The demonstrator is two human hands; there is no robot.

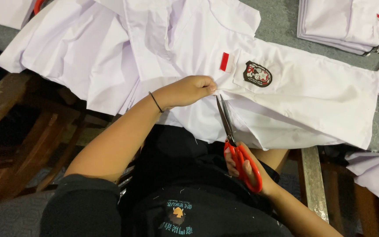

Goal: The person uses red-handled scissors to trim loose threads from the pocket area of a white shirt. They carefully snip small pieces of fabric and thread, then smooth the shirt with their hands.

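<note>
- At the upper left of the frame, loose white cloth (73, 52) lies in folds over the grey tabletop (281, 19).
- Your left hand (187, 90), one black band (156, 102) at its wrist, has its grip closed, pinching the white shirt (312, 101) at centre frame.
- That shirt is spread flat, with one red-and-white flag patch (226, 62) and one dark crest badge (257, 73) on its pocket.
- Your right hand (246, 169), lower centre, grips one pair of red-handled scissors (235, 140); the blades are nearly closed, tips at the cloth just beside your left fingers.
- One stack of folded white shirts (345, 24) sits upper right.
</note>
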